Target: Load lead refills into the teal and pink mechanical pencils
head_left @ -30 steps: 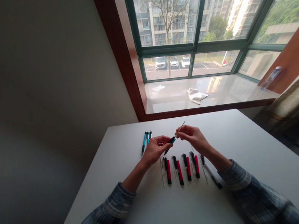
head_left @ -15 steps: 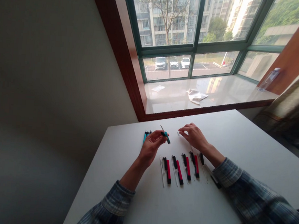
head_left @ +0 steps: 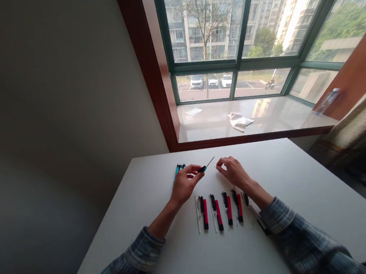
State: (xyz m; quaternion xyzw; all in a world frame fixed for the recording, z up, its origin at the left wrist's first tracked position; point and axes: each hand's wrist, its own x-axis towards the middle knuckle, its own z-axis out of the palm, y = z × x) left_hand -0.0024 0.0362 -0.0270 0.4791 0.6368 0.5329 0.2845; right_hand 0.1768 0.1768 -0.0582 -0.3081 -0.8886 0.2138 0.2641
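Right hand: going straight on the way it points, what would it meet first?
Probably the thin metal tip of the teal-and-black pen part held in the left hand. The right hand points left toward it, but depth is unclear.

Nothing is legible. Any markings on the teal pen barrel (head_left: 202,169) in the left hand (head_left: 185,183) or the red pen bodies (head_left: 218,216) below the right hand (head_left: 234,172) are too small to read.
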